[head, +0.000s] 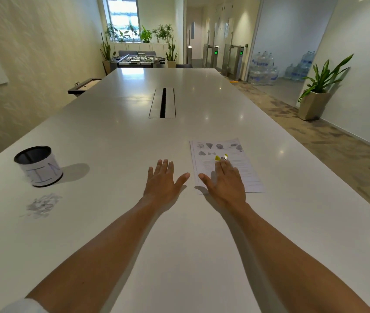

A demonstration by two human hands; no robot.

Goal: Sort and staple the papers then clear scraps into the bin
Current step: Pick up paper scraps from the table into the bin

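A stack of printed papers [242,163] with grey shape drawings lies on the white table [179,245], right of centre. A small yellow stapler [221,157] rests on the papers, just past my right fingertips. My right hand [225,184] lies flat and open on the lower part of the papers. My left hand [164,180] is flat on the bare table just left of the papers, fingers spread, holding nothing. A small black-rimmed bin [38,166] with a white label stands at the left. A pile of grey paper scraps [42,204] lies in front of the bin.
A cable slot [162,102] is set into the middle of the table further out. Beyond the table's right edge are carpet and a potted plant [317,93]. A foosball table [137,59] stands past the far end.
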